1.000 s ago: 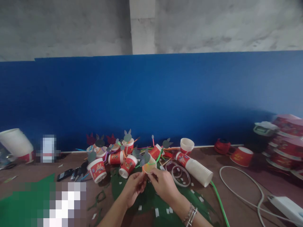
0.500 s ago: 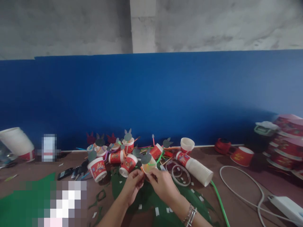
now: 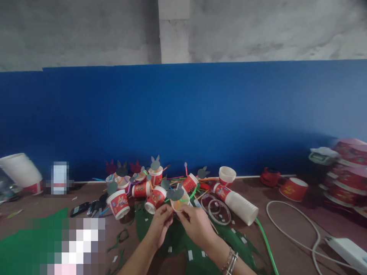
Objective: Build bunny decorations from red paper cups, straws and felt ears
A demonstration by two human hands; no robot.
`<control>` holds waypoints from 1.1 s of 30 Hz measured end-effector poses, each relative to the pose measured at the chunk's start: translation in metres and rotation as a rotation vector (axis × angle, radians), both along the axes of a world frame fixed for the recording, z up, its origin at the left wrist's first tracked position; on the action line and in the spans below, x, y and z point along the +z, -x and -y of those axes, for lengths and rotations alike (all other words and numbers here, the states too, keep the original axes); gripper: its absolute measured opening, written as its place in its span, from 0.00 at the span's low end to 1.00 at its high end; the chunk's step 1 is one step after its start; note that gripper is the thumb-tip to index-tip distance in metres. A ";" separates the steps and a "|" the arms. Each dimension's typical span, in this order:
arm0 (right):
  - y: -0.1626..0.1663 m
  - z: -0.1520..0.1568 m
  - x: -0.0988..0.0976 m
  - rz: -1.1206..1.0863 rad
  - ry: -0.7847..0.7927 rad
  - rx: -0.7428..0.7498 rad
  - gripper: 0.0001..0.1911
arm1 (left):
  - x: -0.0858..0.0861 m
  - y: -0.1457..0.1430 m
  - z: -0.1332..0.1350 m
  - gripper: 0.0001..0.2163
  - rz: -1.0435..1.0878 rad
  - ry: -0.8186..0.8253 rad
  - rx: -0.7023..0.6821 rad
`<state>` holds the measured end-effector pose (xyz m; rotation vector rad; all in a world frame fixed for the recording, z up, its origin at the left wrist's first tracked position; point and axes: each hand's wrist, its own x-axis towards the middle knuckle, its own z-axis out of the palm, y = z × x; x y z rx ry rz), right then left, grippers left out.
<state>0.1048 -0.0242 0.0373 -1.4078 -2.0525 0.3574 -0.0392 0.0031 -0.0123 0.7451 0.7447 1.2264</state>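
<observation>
A small paper cup [image 3: 180, 205] with a pale inside and a dark grey paper animal head [image 3: 176, 194] at its far rim is between my two hands. My left hand [image 3: 162, 225] pinches at the cup's left edge, where a bit of orange shows by the fingertips. My right hand [image 3: 198, 226] grips the near right rim, thumb and fingers closed; a bracelet is on that wrist. A green strip [image 3: 194, 190] bends beside the cup's right side. The cup's lower part is hidden behind my fingers.
Several red cups with paper heads, such as this one [image 3: 118, 204], crowd behind my hands. To the right are a stack of nested cups [image 3: 239, 206], coiled clear tubing [image 3: 219, 212] and a white cable [image 3: 311, 225]. Green paper [image 3: 179, 240] with white scraps lies beneath.
Both hands stay almost in place on the cup. The grey paper head on it has tilted slightly. The other things have not moved.
</observation>
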 end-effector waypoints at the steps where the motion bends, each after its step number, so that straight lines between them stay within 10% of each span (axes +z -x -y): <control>1: 0.000 0.000 -0.001 0.004 -0.010 -0.004 0.14 | 0.000 0.000 0.000 0.18 0.001 0.005 -0.001; 11: -0.005 -0.003 0.001 0.035 -0.026 -0.183 0.11 | 0.000 -0.006 0.002 0.20 -0.035 0.112 0.049; 33: 0.003 0.006 0.008 0.173 -0.061 -0.121 0.14 | 0.002 -0.002 0.008 0.10 -0.653 -0.515 0.464</control>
